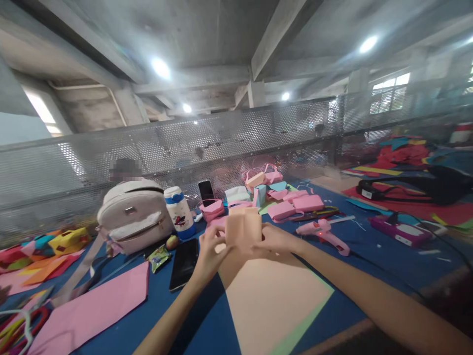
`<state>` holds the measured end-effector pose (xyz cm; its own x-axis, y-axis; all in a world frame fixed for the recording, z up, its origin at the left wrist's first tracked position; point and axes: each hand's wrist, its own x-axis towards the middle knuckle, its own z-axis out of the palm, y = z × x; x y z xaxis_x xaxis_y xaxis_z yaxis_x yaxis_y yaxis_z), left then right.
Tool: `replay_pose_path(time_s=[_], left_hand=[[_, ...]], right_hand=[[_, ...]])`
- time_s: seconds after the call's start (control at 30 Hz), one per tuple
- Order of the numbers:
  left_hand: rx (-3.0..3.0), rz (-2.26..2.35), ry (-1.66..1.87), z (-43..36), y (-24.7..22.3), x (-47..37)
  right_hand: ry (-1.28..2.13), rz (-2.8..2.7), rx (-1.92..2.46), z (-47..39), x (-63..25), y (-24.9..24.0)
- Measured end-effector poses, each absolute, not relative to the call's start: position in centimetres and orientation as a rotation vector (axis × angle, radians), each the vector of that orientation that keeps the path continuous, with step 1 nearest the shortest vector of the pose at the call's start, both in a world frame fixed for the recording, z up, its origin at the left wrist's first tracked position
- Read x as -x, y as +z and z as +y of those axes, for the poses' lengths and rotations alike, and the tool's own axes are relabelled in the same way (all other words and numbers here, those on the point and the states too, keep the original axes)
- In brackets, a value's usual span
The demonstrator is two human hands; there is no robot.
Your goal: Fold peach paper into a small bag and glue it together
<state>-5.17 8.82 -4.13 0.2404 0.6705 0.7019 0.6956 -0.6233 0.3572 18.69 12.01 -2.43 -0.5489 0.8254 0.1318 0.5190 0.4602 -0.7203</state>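
Observation:
Between my two hands is a small folded piece of peach paper (244, 224), held upright with a crease down its middle. My left hand (214, 249) pinches its left side between thumb and fingers. On the opposite edge my right hand (275, 239) is closed in a similar pinch. Below it lies a large peach sheet (269, 301), with a light green sheet (301, 325) showing along its right edge. A pink glue gun (323, 234) with a small red light rests just right of my right hand. Several small pink paper bags (283, 209) sit behind the folded piece.
Left of my hands are a black phone (184, 264), a snack packet (158, 257), a white-and-blue bottle (180, 214) and a cream backpack (135, 214). A pink sheet (96, 305) lies front left. To the right are a purple box (401, 230) and cables. Perforated metal panels (221, 143) stand behind.

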Motion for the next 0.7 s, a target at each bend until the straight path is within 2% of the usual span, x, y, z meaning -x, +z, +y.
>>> replay_pose_path(time_s=[0.13,0.2,0.37,0.47,0.7], left_hand=[[2.139,-1.356,-1.624,8.5,-3.2,5.6],[2.092,-1.324,-1.634,7.8,-3.1,5.1],[2.359,-1.056,-1.13,6.7,-4.1,3.0],[2.44,-1.045,-0.875,7.1,-5.0,2.6],[2.491,-1.005,-0.711,7.2,-4.7,3.1]], right_hand=[[1.045,-2.004,1.09,12.2,-18.2,-2.7],[1.153,-1.918,1.053,12.3,-17.8,-2.9],[1.387,-1.798,0.891,12.0,-16.8,-3.6],[1.488,-1.771,0.804,11.7,-16.4,-3.9],[1.664,-1.775,0.652,11.4,-16.8,-3.7]])
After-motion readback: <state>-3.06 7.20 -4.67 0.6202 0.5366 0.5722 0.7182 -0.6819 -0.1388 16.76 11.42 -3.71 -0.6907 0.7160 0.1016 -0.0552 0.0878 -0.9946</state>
